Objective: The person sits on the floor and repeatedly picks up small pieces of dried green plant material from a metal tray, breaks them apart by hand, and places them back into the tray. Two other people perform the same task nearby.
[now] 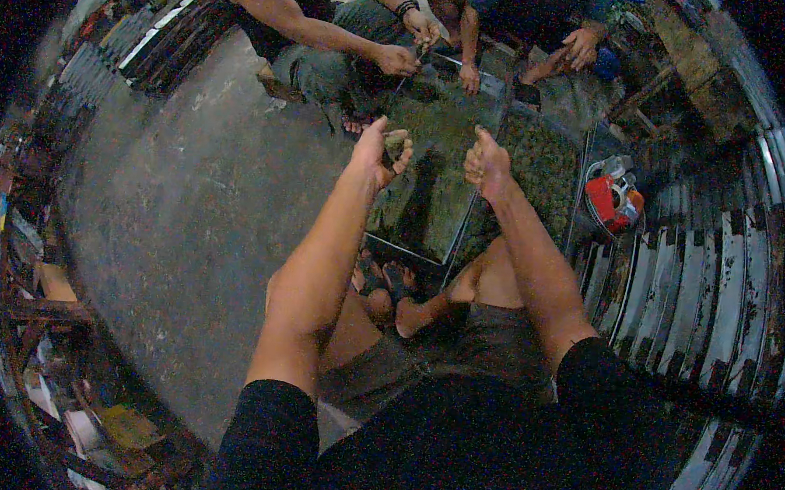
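Both my arms reach forward over a flat rectangular panel (393, 219) with a thin pale rim, lying low in front of my feet. My left hand (384, 154) hovers above its left side, fingers curled but apart, with nothing visible in them. Above the panel's right side is my right hand (488, 160), its fingers folded in and the thumb on top. Whether something thin is inside that fist cannot be seen. Across the panel, a co-worker's hands (400, 60) hold a small, thin item that is too blurred to name. Another person's hand (469, 79) rests at the panel's far edge.
At right, a round container (606, 200) holds red and orange items and what looks like a tape roll. Long metal strips (679, 297) are stacked beyond it. Concrete floor (189, 236) stretches to my left, bordered by a wooden stand (51, 305) and clutter.
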`<state>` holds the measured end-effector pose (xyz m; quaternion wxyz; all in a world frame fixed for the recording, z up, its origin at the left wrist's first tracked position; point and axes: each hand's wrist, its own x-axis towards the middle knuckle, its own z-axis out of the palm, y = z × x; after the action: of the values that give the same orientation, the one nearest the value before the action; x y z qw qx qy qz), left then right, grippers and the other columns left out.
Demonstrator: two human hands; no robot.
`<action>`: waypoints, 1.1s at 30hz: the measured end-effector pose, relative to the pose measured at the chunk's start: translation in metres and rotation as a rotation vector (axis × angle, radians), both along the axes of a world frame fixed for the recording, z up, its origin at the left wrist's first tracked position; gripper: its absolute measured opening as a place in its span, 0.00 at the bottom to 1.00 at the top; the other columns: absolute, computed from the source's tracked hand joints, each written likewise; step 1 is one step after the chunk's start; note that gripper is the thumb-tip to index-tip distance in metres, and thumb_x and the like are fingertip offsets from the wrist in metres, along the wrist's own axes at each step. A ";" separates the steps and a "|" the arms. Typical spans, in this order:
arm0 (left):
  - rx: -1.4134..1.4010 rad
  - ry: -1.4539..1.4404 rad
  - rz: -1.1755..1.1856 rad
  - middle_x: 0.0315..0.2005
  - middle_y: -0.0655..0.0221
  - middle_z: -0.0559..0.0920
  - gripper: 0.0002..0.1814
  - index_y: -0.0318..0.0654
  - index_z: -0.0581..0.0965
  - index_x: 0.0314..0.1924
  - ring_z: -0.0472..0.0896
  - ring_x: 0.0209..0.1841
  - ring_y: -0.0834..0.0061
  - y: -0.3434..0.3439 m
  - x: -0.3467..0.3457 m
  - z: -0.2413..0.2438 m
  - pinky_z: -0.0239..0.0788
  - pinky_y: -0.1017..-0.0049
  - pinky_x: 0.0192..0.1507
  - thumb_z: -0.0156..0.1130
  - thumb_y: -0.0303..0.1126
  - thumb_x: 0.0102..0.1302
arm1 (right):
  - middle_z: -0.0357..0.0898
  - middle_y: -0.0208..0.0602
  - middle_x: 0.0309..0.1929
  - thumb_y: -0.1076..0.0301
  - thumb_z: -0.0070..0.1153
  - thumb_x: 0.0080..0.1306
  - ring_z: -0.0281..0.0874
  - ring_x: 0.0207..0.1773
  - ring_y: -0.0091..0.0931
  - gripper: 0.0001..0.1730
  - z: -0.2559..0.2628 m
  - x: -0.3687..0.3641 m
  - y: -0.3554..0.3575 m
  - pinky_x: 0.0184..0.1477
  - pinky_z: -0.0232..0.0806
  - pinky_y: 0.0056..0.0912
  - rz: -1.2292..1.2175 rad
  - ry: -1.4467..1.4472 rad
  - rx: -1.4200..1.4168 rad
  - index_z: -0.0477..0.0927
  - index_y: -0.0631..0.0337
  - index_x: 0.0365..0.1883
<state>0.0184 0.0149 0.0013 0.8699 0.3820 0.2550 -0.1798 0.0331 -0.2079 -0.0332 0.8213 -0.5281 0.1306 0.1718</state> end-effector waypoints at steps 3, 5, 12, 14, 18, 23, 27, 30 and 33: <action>0.005 0.045 -0.055 0.21 0.68 0.76 0.25 0.39 0.73 0.32 0.70 0.18 0.77 -0.003 -0.012 0.022 0.56 0.78 0.16 0.49 0.56 0.61 | 0.67 0.29 0.15 0.49 0.49 0.63 0.57 0.12 0.19 0.20 0.005 0.000 -0.005 0.11 0.50 0.23 0.025 0.051 -0.049 0.67 0.51 0.17; 0.119 0.025 -0.028 0.18 0.69 0.75 0.25 0.41 0.72 0.28 0.71 0.17 0.77 0.005 -0.011 0.012 0.56 0.78 0.15 0.53 0.58 0.58 | 0.71 0.30 0.19 0.49 0.49 0.63 0.60 0.14 0.19 0.18 0.015 -0.009 0.018 0.14 0.54 0.22 -0.065 -0.016 0.015 0.71 0.53 0.22; 0.192 -0.048 0.021 0.15 0.72 0.72 0.25 0.46 0.67 0.23 0.70 0.14 0.78 -0.008 -0.008 0.025 0.54 0.80 0.12 0.56 0.60 0.56 | 0.75 0.31 0.24 0.48 0.46 0.64 0.63 0.17 0.21 0.20 0.013 -0.004 -0.016 0.17 0.59 0.22 -0.036 0.162 0.056 0.75 0.56 0.28; 0.079 -0.133 -0.088 0.20 0.69 0.75 0.25 0.43 0.69 0.29 0.75 0.19 0.76 -0.003 0.003 0.006 0.61 0.78 0.14 0.54 0.60 0.58 | 0.74 0.30 0.23 0.46 0.46 0.64 0.64 0.17 0.21 0.21 -0.015 0.010 -0.046 0.17 0.59 0.23 0.082 0.030 -0.129 0.75 0.56 0.28; 0.035 -0.126 -0.188 0.28 0.67 0.79 0.22 0.40 0.73 0.38 0.75 0.22 0.78 0.016 0.015 0.009 0.61 0.80 0.16 0.48 0.54 0.64 | 0.73 0.29 0.22 0.48 0.46 0.65 0.66 0.18 0.22 0.20 -0.025 0.011 -0.068 0.18 0.61 0.24 0.063 0.002 -0.279 0.74 0.55 0.27; 0.165 -0.191 -0.181 0.18 0.71 0.75 0.18 0.44 0.71 0.30 0.70 0.18 0.78 0.005 0.019 0.032 0.56 0.81 0.14 0.51 0.51 0.63 | 0.77 0.33 0.29 0.52 0.46 0.66 0.69 0.21 0.23 0.16 -0.004 -0.027 -0.090 0.21 0.64 0.26 -0.030 0.064 -0.145 0.73 0.56 0.34; 0.221 -0.210 -0.080 0.17 0.68 0.74 0.18 0.42 0.71 0.27 0.71 0.18 0.74 0.011 0.025 0.031 0.57 0.79 0.15 0.54 0.49 0.61 | 0.78 0.35 0.33 0.54 0.46 0.66 0.68 0.21 0.23 0.16 -0.019 -0.027 -0.102 0.23 0.66 0.26 -0.187 0.194 -0.082 0.72 0.57 0.38; 0.157 -0.249 -0.145 0.19 0.64 0.75 0.17 0.39 0.71 0.30 0.73 0.21 0.69 0.013 0.016 0.038 0.60 0.76 0.17 0.54 0.47 0.61 | 0.78 0.35 0.32 0.54 0.46 0.65 0.69 0.21 0.23 0.16 -0.045 -0.026 -0.136 0.23 0.66 0.27 -0.095 0.183 -0.185 0.73 0.58 0.37; 0.070 -0.269 -0.225 0.27 0.59 0.75 0.16 0.34 0.71 0.36 0.74 0.27 0.65 0.013 -0.006 0.051 0.68 0.70 0.24 0.53 0.42 0.61 | 0.77 0.35 0.29 0.57 0.47 0.63 0.73 0.23 0.26 0.15 -0.063 -0.024 -0.141 0.23 0.69 0.32 -0.164 0.159 -0.548 0.73 0.62 0.36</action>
<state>0.0129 0.0276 0.0520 0.8565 0.4590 0.0981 -0.2144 0.0089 -0.3493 -0.0965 0.6466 -0.7025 0.2784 0.1041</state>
